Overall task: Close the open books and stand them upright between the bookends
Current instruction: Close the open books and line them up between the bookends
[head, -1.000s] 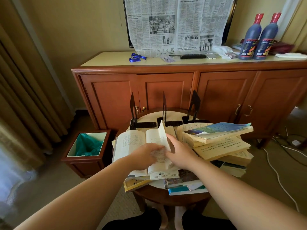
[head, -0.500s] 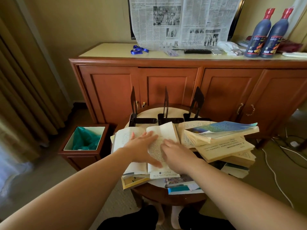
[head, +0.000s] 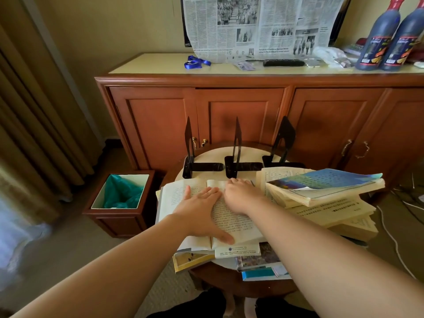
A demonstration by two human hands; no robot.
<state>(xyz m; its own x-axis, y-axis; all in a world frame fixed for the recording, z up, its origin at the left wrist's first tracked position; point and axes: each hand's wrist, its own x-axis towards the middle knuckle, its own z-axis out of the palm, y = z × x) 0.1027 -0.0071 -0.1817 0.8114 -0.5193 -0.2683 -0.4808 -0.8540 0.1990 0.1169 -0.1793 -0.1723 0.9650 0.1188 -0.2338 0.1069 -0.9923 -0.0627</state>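
This looks like a hotel room or a bedroom at home. A long wooden sideboard [head: 252, 106] stands against a plain wall, heavy curtains [head: 34, 111] hang at the side, carpet [head: 57, 249] covers the floor, and a small lined waste bin [head: 119, 198] sits beside a round side table [head: 229, 278].

Bare tabletop [head: 213, 157] shows at twelve o'clock between three black bookends [head: 236, 148]. A tall book stack [head: 325, 198] blocks three o'clock; the open book [head: 174, 198] covers the centre.
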